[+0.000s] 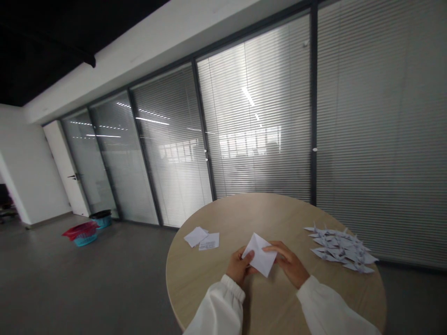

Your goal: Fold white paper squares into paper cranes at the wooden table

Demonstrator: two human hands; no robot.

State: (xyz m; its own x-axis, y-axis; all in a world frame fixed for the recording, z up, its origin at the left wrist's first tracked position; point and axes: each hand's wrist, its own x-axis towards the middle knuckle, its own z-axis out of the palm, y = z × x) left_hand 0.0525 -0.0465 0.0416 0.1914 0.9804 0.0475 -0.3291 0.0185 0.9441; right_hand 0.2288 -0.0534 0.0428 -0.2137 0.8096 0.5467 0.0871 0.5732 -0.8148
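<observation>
A small white folded sheet of paper (262,258), turned like a diamond with a crease near its top, is held up over the table between both hands. My left hand (239,266) grips its left corner, thumb on the front face and the other fingers behind. On the opposite side my right hand (288,263) pinches the right corner, with fingertips lying on the front and the thumb hidden behind the sheet. Off to the right lies a pile of white folded paper cranes (338,249). Loose square paper sheets (209,241), one with printing, rest at the left.
The round wooden table (265,204) stands by a glass partition with blinds (258,116). Two bins are on the floor at the left: one with a red liner (82,231), one with a black liner (101,217). A white door (66,167) is farther back.
</observation>
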